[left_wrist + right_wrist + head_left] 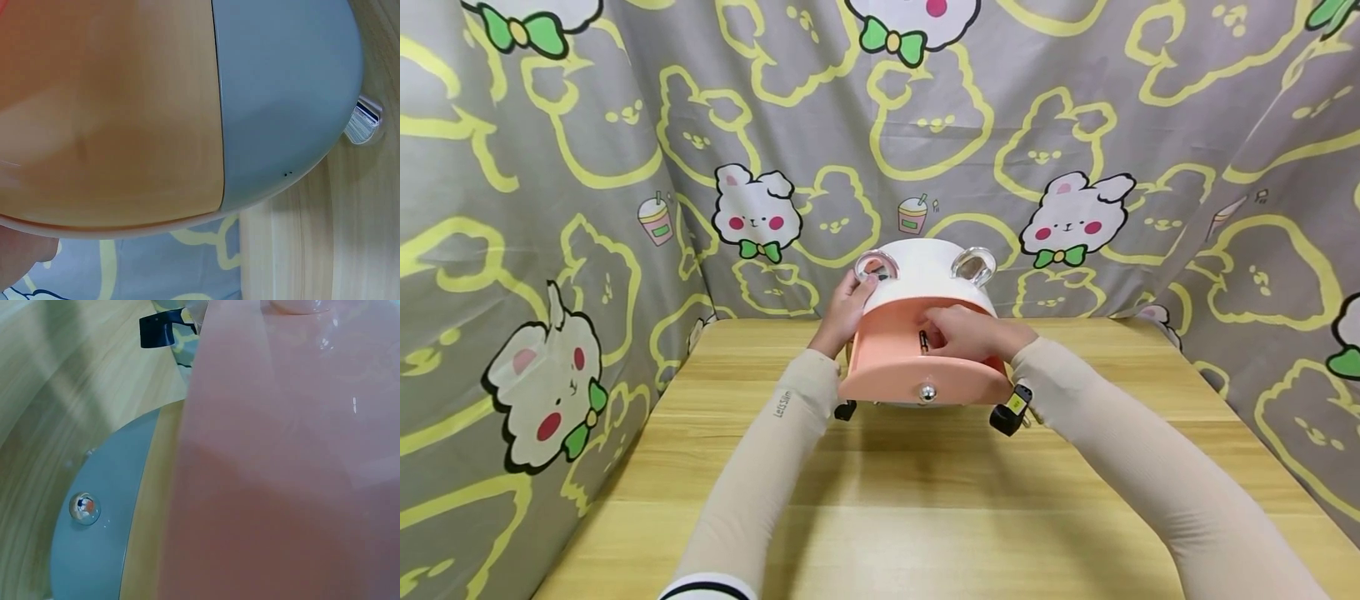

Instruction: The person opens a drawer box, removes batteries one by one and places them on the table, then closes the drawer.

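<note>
Inside one box [922, 268]: one right hand [962, 332], one item [923, 342]; outside, one left hand [846, 310].

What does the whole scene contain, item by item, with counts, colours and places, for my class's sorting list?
glossy rounded storage box: 1, white and pink, on the table
shiny see-through ears: 2, clear, box top
curved-front plastic drawer: 1, pink, open at box front
shiny round knobs: 2, silvery, one on drawer front, one on panel below
stubby transparent foot: at least 1, clear, under box
small slim object: 1, dark with orange, by right fingers
wood-grain table: 1, light brown, below
cartoon-print fabric: panel count unclear, grey, back and sides
wrist devices: 2, black, at wrists
long sleeves: 2, beige, forearms
left hand: 1, box's left side
right hand: 1, inside drawer
</note>
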The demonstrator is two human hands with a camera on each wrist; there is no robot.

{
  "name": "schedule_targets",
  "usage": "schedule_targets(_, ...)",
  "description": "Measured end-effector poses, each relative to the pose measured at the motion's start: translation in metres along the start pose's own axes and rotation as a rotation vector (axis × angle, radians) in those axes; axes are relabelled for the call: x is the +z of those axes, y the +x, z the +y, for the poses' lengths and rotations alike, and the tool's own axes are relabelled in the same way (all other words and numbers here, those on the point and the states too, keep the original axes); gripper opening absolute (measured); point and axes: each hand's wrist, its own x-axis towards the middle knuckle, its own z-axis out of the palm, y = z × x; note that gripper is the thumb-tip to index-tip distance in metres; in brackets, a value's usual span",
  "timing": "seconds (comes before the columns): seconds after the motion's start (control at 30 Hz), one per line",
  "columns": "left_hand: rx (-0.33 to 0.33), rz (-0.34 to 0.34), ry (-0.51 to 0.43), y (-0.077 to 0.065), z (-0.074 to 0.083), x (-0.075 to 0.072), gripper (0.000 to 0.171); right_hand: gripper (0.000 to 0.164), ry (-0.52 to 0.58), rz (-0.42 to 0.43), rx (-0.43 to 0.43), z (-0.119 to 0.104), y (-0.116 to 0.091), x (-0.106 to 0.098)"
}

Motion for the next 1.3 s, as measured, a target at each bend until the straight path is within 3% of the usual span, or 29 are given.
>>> schedule_targets(0.17, 0.006, 0.000, 0.013, 0.001, -0.001, 0.001, 0.038, 0.016, -0.002, 0.010, -0.008, 0.001, 0.001, 0.001)
schedule_targets(0.6, 0.006, 0.007, 0.020, 0.001, -0.001, 0.001, 0.037, 0.034, 0.017, 0.057, -0.002, 0.000, -0.002, 0.000)
schedule_targets(0.93, 0.003, 0.006, 0.017, 0.000, 0.000, 0.000, 0.039, 0.044, 0.024, 0.128, -0.043, 0.003, -0.004, -0.001)
schedule_targets(1.3, 0.004, 0.020, 0.014, 0.000, 0.002, 0.002, 0.037, 0.050, 0.051, 0.145, -0.076, 0.003, -0.011, -0.004)
